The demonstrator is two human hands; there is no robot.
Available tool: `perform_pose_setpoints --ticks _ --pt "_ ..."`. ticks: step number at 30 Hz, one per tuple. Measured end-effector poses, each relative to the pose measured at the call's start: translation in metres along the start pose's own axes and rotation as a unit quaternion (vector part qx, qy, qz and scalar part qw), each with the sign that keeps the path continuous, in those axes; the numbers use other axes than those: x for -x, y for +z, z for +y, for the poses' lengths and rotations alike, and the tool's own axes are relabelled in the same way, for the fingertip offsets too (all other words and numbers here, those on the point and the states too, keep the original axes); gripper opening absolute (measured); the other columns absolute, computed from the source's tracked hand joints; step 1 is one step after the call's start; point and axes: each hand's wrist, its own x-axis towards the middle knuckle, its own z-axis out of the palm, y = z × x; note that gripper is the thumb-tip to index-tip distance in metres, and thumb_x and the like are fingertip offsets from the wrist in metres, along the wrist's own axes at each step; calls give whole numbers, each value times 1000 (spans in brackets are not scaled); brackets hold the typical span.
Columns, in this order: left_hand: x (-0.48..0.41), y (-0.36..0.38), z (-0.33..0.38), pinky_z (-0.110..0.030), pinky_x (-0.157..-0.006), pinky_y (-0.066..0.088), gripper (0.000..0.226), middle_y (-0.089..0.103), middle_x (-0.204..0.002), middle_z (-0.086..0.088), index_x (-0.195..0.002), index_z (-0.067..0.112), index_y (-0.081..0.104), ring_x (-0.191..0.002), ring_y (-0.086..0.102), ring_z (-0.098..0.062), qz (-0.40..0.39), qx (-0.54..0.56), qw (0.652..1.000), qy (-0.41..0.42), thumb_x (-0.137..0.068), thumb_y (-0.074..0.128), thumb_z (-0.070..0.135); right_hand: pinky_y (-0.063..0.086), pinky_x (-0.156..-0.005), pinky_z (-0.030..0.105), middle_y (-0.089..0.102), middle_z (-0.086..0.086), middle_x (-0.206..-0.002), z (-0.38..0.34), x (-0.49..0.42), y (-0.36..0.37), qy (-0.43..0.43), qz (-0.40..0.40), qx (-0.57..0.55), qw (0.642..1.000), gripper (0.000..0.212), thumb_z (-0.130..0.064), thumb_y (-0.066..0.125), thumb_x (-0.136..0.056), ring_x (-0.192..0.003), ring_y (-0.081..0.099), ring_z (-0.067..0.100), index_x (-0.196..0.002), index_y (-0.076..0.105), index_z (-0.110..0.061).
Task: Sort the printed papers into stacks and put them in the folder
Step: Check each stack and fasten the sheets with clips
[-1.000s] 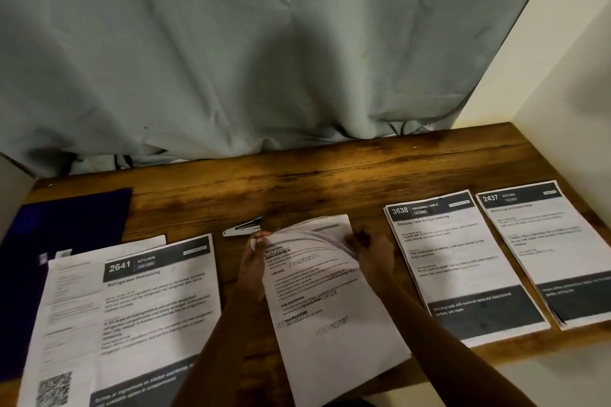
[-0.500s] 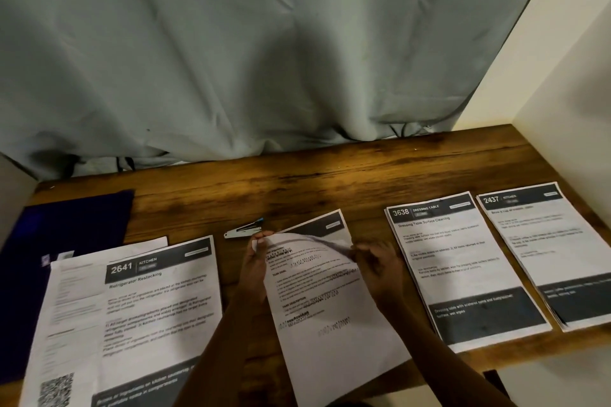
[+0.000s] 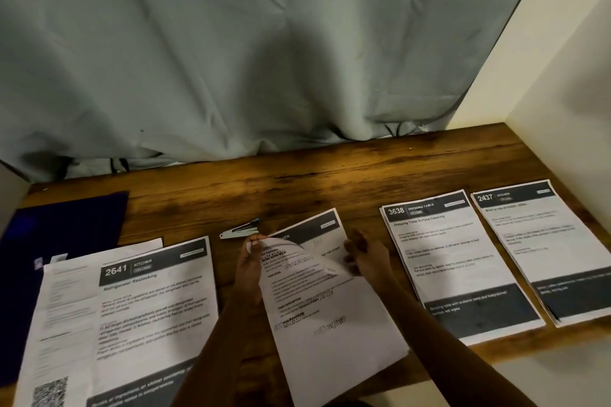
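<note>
Left hand (image 3: 251, 261): fingers curled, pinching the top-left corner of the top sheet (image 3: 297, 277) on the middle stack (image 3: 334, 340), with that corner lifted off the page below. Far left of this hand a dark blue folder (image 3: 66, 228) lies flat on the wooden table (image 3: 297, 182), its near edge tucked under a white QR sheet (image 3: 62, 324) with a QR code at its bottom; the body text is too blurred to read. Overlapping that sheet, just left of the forearm, is the 2641 stack (image 3: 155, 307); dark header reads "2641 KITCHEN", title "Refrigerator Restocking". Just beyond the left fingertips is a small stapler (image 3: 239, 231), close to them; contact can't be confirmed. Between the hands the top sheet curls up and toward the person; headings "TASK GOAL" and "TASK DESCRIPTION" are legible, other lines smeared. The page exposed under it shows a dark header ending in "…CHEN" and a handwritten mark I can't read. Right hand (image 3: 365, 256): fingers curled on the right edge of the same lifted sheet, gripping it. Right of that hand, apart from it, sits the 3638 stack (image 3: 456, 268): "3638 DRESSING TABLE", title "Dressing Table Surface Cleaning". Just beside it, furthest right, is the 2437 stack (image 3: 542, 248): "2437 KITCHEN", title unreadable. Grey curtain (image 3: 264, 59) hangs beyond both hands along the table's back edge.
</note>
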Motion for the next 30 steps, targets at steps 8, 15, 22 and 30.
perform_pose_setpoints --ticks 8,15,22,30 --pt "4 4 4 -24 -58 55 21 60 -100 -13 -112 11 50 -82 63 -21 14 2 1000 3 -102 38 25 54 -64 21 68 4 -102 3 -7 9 -17 62 31 997 14 -18 64 -89 -86 67 16 -102 62 -13" --pt "3 1 2 -27 -62 57 24 62 -103 -13 -118 11 49 -84 65 -21 13 2 1000 12 -102 39 27 52 -71 20 70 -3 -92 14 4 6 -119 100 110 982 12 -20 64 -90 -86 66 11 -100 65 -14" --pt "4 0 2 -27 -61 56 26 62 -106 -13 -122 11 47 -86 66 -20 0 13 1000 13 -101 40 27 51 -74 25 70 7 -100 21 17 1 -214 158 192 945 21 -10 64 -88 -88 66 21 -108 67 -8" --pt "4 1 1 -37 -75 54 29 61 -113 -13 -125 13 48 -101 63 -29 16 7 1000 11 -101 42 28 43 -71 6 64 1 -98 30 26 -7 -349 146 200 904 15 -26 58 -88 -89 58 8 -94 66 -16"
